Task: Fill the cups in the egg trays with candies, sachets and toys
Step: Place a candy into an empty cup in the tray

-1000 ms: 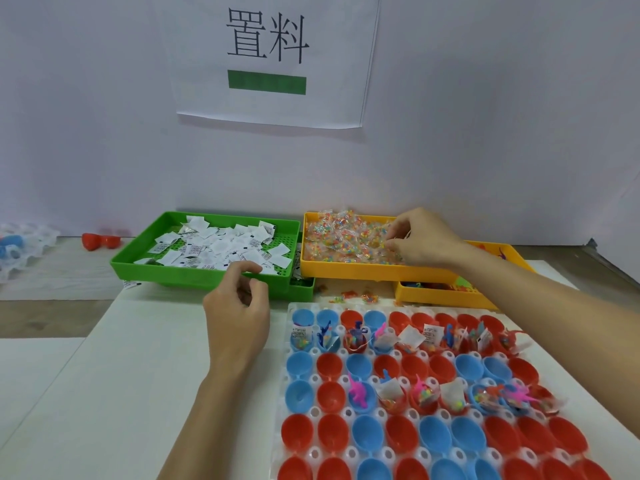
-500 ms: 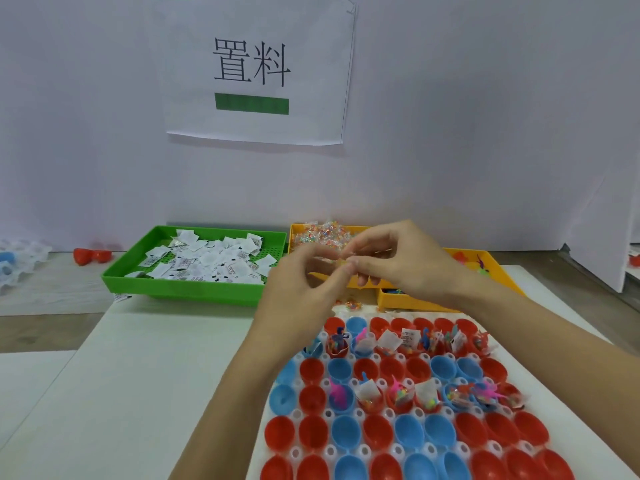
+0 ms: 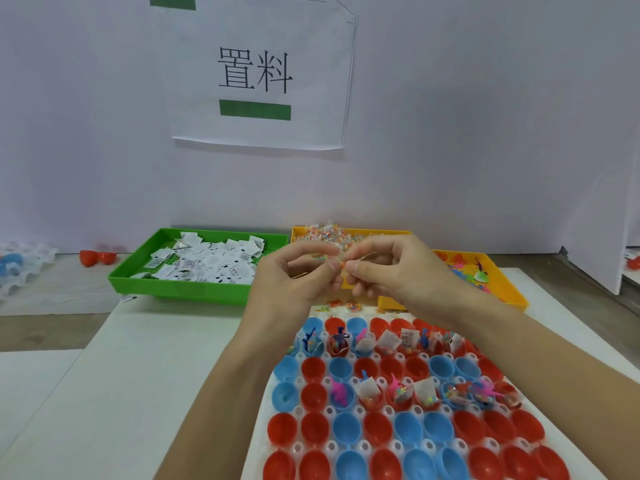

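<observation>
Two hands [image 3: 294, 275] [image 3: 391, 268] pinching one candy [image 3: 341, 263], three trays [image 3: 180, 289] behind

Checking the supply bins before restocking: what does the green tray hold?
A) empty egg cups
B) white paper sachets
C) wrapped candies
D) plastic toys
B: the green tray is piled with white paper sachets, while the wrapped candies sit in the yellow tray beside it.

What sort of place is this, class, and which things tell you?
Probably a small packing or assembly workstation: a printed wall sign, a green tray of white sachets beside a yellow tray of wrapped candies, and an egg tray of red and blue cups.
</observation>
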